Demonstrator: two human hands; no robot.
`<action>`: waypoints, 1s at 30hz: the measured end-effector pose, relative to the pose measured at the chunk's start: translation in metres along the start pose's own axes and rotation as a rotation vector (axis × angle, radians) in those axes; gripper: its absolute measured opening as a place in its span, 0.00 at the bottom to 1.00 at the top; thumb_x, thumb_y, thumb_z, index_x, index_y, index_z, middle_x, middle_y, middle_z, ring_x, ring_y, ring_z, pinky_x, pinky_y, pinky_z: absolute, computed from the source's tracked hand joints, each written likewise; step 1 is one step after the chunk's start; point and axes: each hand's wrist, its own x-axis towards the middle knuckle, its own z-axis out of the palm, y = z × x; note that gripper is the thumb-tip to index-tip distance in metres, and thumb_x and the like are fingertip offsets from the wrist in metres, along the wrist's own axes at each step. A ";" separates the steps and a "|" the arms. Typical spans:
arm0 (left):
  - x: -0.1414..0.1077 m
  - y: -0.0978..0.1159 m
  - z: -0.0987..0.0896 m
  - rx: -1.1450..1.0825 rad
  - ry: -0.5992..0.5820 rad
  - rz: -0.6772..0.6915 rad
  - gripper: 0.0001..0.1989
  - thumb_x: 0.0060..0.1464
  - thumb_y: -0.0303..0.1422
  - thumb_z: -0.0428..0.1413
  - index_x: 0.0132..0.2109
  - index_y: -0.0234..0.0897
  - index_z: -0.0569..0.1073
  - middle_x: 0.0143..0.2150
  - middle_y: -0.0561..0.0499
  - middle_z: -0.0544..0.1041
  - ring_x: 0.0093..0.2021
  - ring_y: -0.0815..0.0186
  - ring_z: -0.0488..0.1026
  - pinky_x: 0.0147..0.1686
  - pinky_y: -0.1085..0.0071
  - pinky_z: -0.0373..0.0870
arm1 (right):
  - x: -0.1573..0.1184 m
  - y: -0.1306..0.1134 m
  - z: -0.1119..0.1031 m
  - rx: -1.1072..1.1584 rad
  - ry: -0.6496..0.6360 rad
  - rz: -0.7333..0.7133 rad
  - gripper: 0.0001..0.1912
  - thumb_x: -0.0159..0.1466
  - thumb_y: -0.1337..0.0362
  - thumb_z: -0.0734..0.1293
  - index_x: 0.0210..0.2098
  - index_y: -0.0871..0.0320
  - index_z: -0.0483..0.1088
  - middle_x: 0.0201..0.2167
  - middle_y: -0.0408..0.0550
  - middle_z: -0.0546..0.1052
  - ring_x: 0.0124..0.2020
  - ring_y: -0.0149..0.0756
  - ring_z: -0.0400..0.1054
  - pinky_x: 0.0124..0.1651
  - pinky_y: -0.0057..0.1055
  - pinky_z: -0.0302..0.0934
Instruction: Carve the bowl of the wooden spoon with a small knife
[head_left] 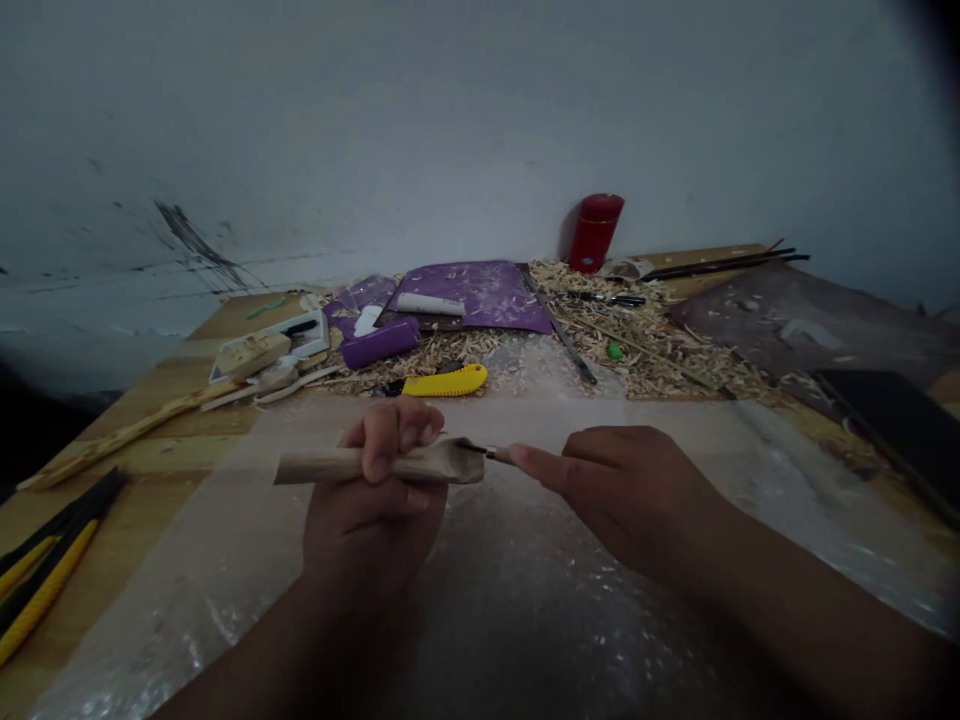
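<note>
My left hand (375, 520) is closed around a pale carved wooden piece (322, 467), held nearly level with its thicker, hollowed end to the right. In my right hand (637, 490) is a slim carving knife (501, 455) with a light handle and dark tip. That tip touches the hollow at the wood's right end; its exact shape is too small to tell. Below both hands lies a sheet of clear bubble wrap (540, 590). Just beyond them rests a yellow utility knife (446, 380).
Wood shavings (660, 350) cover the table's back, around a purple sheet (495, 290), a purple tube (380, 343) and a metal file (562, 335). A red container (596, 232) leans on the wall. Yellow-black pliers (60, 560) lie left, a dark phone-like slab (892, 430) right.
</note>
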 end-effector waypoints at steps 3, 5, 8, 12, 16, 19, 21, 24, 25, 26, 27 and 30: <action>0.001 0.000 0.000 -0.002 -0.018 0.038 0.16 0.23 0.11 0.44 0.21 0.35 0.59 0.25 0.55 0.60 0.32 0.75 0.60 0.36 0.79 0.64 | 0.000 -0.002 0.000 0.026 -0.004 0.011 0.18 0.63 0.68 0.56 0.52 0.54 0.64 0.20 0.42 0.65 0.20 0.31 0.57 0.24 0.28 0.48; 0.002 0.000 0.000 0.001 -0.009 0.033 0.16 0.23 0.11 0.44 0.21 0.35 0.59 0.25 0.55 0.60 0.32 0.75 0.60 0.36 0.79 0.64 | 0.000 -0.004 0.001 0.052 0.000 0.037 0.19 0.63 0.69 0.56 0.52 0.55 0.64 0.20 0.41 0.65 0.20 0.30 0.57 0.24 0.27 0.49; 0.001 0.000 -0.001 0.034 0.021 0.023 0.15 0.22 0.12 0.45 0.20 0.35 0.58 0.25 0.55 0.58 0.32 0.73 0.59 0.35 0.78 0.64 | 0.001 -0.005 0.003 0.109 0.031 0.088 0.19 0.63 0.69 0.56 0.53 0.56 0.62 0.21 0.41 0.67 0.20 0.29 0.59 0.24 0.26 0.50; 0.000 0.000 -0.001 0.066 0.038 0.023 0.15 0.22 0.12 0.46 0.19 0.35 0.57 0.25 0.55 0.57 0.33 0.73 0.58 0.35 0.77 0.63 | 0.000 -0.007 0.005 0.187 0.019 0.131 0.19 0.63 0.69 0.56 0.53 0.56 0.62 0.23 0.42 0.70 0.22 0.30 0.62 0.26 0.27 0.52; 0.002 -0.002 -0.001 0.118 0.020 0.008 0.15 0.24 0.12 0.48 0.19 0.35 0.55 0.26 0.55 0.57 0.33 0.71 0.58 0.34 0.75 0.62 | -0.001 -0.010 0.008 0.194 -0.018 0.169 0.19 0.63 0.68 0.56 0.53 0.54 0.62 0.25 0.43 0.72 0.23 0.32 0.64 0.27 0.28 0.53; 0.004 -0.005 -0.005 0.201 -0.033 0.031 0.16 0.26 0.12 0.51 0.19 0.35 0.54 0.26 0.55 0.58 0.31 0.71 0.59 0.33 0.73 0.61 | -0.001 -0.012 0.011 0.194 -0.061 0.231 0.18 0.63 0.67 0.57 0.53 0.53 0.62 0.27 0.44 0.74 0.24 0.33 0.66 0.28 0.28 0.54; 0.006 -0.008 -0.011 0.317 -0.109 0.110 0.16 0.30 0.14 0.54 0.19 0.35 0.55 0.24 0.56 0.59 0.30 0.70 0.59 0.32 0.72 0.60 | -0.001 -0.013 0.014 0.190 -0.081 0.253 0.19 0.63 0.67 0.56 0.53 0.53 0.62 0.28 0.44 0.74 0.26 0.33 0.67 0.30 0.29 0.55; 0.011 -0.013 -0.023 0.629 -0.369 0.230 0.11 0.45 0.24 0.54 0.20 0.37 0.61 0.23 0.54 0.62 0.28 0.68 0.61 0.30 0.69 0.61 | 0.000 -0.009 0.017 0.119 -0.117 0.276 0.19 0.63 0.65 0.56 0.53 0.52 0.62 0.28 0.45 0.74 0.27 0.36 0.67 0.31 0.30 0.56; 0.013 -0.015 -0.027 0.780 -0.470 0.235 0.10 0.48 0.27 0.52 0.21 0.37 0.64 0.26 0.52 0.64 0.29 0.67 0.63 0.31 0.68 0.61 | 0.000 -0.006 0.018 0.088 -0.133 0.290 0.19 0.63 0.65 0.56 0.53 0.51 0.63 0.28 0.46 0.74 0.28 0.36 0.67 0.32 0.31 0.56; 0.016 -0.017 -0.030 0.959 -0.538 0.219 0.10 0.49 0.28 0.52 0.21 0.37 0.65 0.30 0.50 0.65 0.32 0.66 0.64 0.34 0.67 0.62 | 0.000 -0.002 0.019 0.062 -0.146 0.306 0.18 0.62 0.66 0.57 0.52 0.50 0.64 0.28 0.46 0.74 0.29 0.37 0.68 0.32 0.31 0.56; 0.019 -0.018 -0.033 1.145 -0.582 0.196 0.09 0.47 0.27 0.53 0.21 0.37 0.66 0.35 0.48 0.66 0.37 0.64 0.65 0.38 0.64 0.62 | 0.000 0.002 0.020 0.044 -0.156 0.324 0.18 0.61 0.66 0.58 0.51 0.50 0.65 0.29 0.47 0.74 0.30 0.38 0.68 0.33 0.32 0.56; 0.029 -0.022 -0.040 1.408 -0.518 0.235 0.05 0.46 0.26 0.53 0.24 0.37 0.69 0.49 0.45 0.64 0.51 0.57 0.61 0.50 0.58 0.56 | 0.001 0.014 0.023 0.044 -0.151 0.378 0.17 0.60 0.68 0.59 0.48 0.52 0.67 0.33 0.48 0.75 0.34 0.39 0.69 0.35 0.31 0.57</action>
